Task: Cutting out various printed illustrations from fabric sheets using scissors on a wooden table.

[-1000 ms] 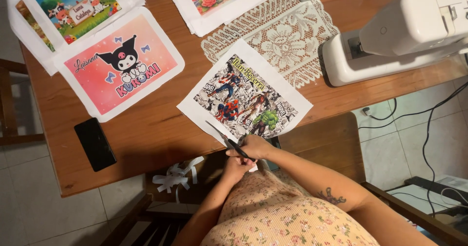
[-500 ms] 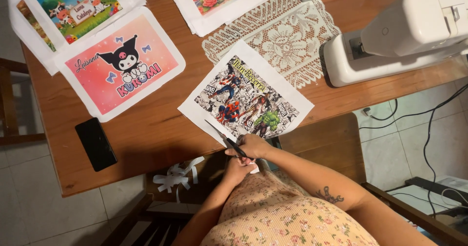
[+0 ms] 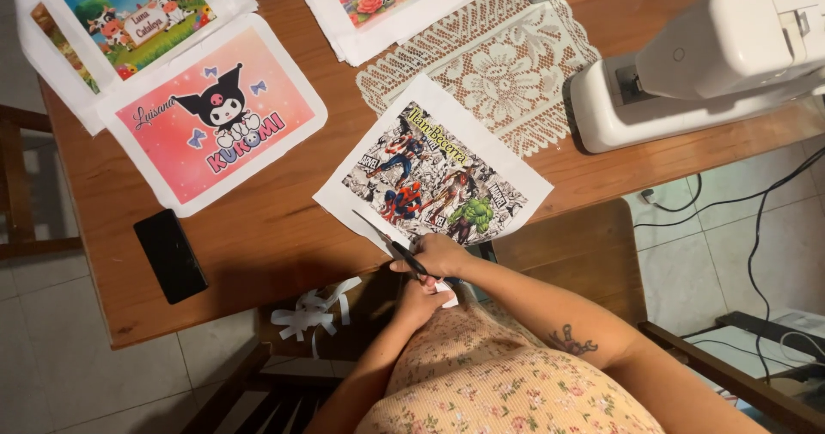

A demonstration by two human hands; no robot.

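A printed sheet (image 3: 434,180) with comic-hero artwork and a white border lies at the near edge of the wooden table (image 3: 258,253). My left hand (image 3: 419,301) grips the black handles of a pair of scissors (image 3: 391,243). Their blades point up-left into the sheet's lower-left white border. My right hand (image 3: 443,252) rests on the sheet's near edge beside the scissors and holds it. A small white paper scrap (image 3: 445,292) shows between my hands.
White paper strips (image 3: 311,312) hang below the table edge. A black phone (image 3: 170,255) lies at the left. A pink cartoon print (image 3: 215,120), other prints, a lace doily (image 3: 485,77) and a white sewing machine (image 3: 705,56) sit farther back. Cables run on the tiled floor at the right.
The scissors have moved slightly along the sheet's lower-left border, and the sheet has shifted a little under my right hand. Everything else stays put.
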